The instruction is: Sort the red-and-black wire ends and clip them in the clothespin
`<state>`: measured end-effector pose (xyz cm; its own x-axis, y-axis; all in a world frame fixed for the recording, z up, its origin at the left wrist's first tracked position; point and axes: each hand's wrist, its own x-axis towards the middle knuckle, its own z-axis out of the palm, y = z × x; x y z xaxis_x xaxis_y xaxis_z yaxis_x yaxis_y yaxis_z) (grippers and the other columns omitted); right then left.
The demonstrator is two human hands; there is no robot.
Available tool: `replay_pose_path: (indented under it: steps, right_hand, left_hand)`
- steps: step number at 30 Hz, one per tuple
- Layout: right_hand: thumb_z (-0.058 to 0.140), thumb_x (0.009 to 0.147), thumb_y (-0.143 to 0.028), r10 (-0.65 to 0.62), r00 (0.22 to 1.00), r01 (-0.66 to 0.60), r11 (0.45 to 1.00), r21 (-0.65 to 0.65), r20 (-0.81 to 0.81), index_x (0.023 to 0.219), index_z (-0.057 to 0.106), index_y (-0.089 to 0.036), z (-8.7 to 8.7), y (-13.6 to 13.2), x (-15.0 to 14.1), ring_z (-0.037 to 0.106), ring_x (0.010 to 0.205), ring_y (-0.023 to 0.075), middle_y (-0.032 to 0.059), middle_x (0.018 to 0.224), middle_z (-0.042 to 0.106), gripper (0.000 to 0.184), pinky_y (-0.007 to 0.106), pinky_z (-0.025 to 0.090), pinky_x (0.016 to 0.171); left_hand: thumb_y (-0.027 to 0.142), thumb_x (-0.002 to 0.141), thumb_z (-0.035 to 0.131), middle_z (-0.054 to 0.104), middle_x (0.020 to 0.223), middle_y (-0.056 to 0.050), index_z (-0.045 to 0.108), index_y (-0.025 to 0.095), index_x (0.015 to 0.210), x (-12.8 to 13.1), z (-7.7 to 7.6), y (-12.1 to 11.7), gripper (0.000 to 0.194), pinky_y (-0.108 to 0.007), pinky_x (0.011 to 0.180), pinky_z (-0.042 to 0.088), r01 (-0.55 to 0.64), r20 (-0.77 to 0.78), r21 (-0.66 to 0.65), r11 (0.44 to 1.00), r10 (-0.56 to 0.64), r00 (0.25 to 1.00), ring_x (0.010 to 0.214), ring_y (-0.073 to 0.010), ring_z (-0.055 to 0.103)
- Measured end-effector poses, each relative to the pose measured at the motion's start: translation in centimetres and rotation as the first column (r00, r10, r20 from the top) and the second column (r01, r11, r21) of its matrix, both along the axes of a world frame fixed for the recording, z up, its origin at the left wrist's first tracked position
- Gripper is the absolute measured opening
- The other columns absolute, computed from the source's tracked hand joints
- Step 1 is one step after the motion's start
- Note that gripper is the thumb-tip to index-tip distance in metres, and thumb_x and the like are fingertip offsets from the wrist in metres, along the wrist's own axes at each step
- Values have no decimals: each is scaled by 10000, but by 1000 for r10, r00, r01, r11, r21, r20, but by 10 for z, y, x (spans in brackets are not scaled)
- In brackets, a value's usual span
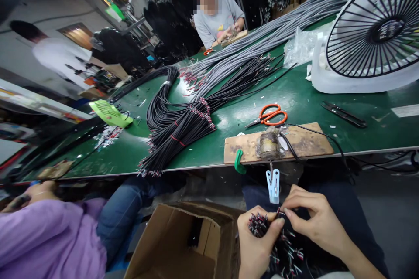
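Observation:
My left hand [257, 242] is closed round a bunch of thin black cables [258, 225] whose stripped ends show red, white and black wires. At its thumb tip my right hand [316, 218] pinches the end of one cable [280, 212]. More loose cable ends [291, 253] hang below, between the hands. Just above them, a light blue clothes-peg [273, 185] hangs on the shaft of a small motor [270, 144]. That motor is fixed to a wooden board [307, 139] at the table's edge. A green hook-shaped clamp [240, 161] grips the board's left part.
Orange-handled scissors [271, 115], black thread snips [345, 114] and a white fan [369, 39] are on the green table [304, 100]. Bundled black cables [176, 126] and long grey cables [255, 43] lie across it. An open cardboard box [176, 239] stands left of my hands. Co-workers sit nearby.

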<state>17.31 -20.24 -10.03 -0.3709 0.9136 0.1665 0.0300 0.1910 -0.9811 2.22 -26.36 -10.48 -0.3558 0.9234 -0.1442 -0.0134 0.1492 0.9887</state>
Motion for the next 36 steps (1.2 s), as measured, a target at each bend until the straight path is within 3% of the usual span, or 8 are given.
replay_pose_path:
  steps: [3,5,9,13,17,21,30,36]
  right_hand:
    - [737,817,-184,38,998,-42,996,-83,-57,843,779,-197,-2,0,1,641,737,220,63,781,731,51,332,506,687]
    - [741,839,-210,28,998,-31,997,-64,-52,816,765,-199,-1,-2,0,634,748,216,55,767,717,35,343,491,739]
    - [652,915,-249,5,999,-7,999,-38,-45,707,668,-186,-1,-4,-3,585,723,199,34,708,639,218,345,448,749]
    - [649,901,-442,126,966,-183,950,-253,-226,733,631,-176,-3,5,-6,544,698,178,19,725,573,316,296,440,651]
    - [700,836,-544,-8,947,-137,894,-427,-321,784,676,-162,1,24,-13,558,723,182,23,728,609,386,304,455,708]
    - [678,775,-677,-25,922,-194,833,-518,-385,812,743,-140,12,37,-28,553,703,186,43,712,637,542,310,445,676]
    - [765,738,-606,-109,827,-290,756,-586,-551,673,720,-133,17,38,-42,520,618,138,24,655,610,480,260,422,587]
    - [764,763,-578,-132,774,-360,713,-602,-619,730,764,-132,14,36,-42,583,672,147,43,708,665,448,255,466,640]
  left_hand:
    - [336,670,859,606,539,5,691,150,558,1,2,1,274,-246,500,487,-3,1,-15,1000,3,1000,497,-139,564]
    - [354,645,872,626,542,0,692,149,566,2,1,0,284,-247,484,503,-7,0,-56,998,7,1000,481,-142,579]
    - [397,655,857,666,547,-24,701,146,599,1,-3,-2,301,-255,444,502,2,78,-126,992,8,997,468,-169,619]
    - [352,741,806,684,546,-48,753,145,603,-6,3,0,255,-252,476,483,100,62,26,995,-101,993,513,-186,649]
    - [273,739,817,714,540,-45,790,187,640,-12,19,5,134,-263,545,495,116,-121,201,973,-93,988,504,-178,637]
    - [209,710,833,719,556,-19,784,225,666,-14,26,10,68,-262,529,491,62,-121,307,950,-26,992,494,-177,647]
    - [101,704,803,736,611,-12,796,228,688,-14,30,26,128,-254,564,499,103,-178,322,941,-47,983,530,-174,665]
    - [52,667,774,732,580,6,787,230,650,-13,29,28,180,-241,563,492,102,-183,266,959,-54,982,510,-160,646]
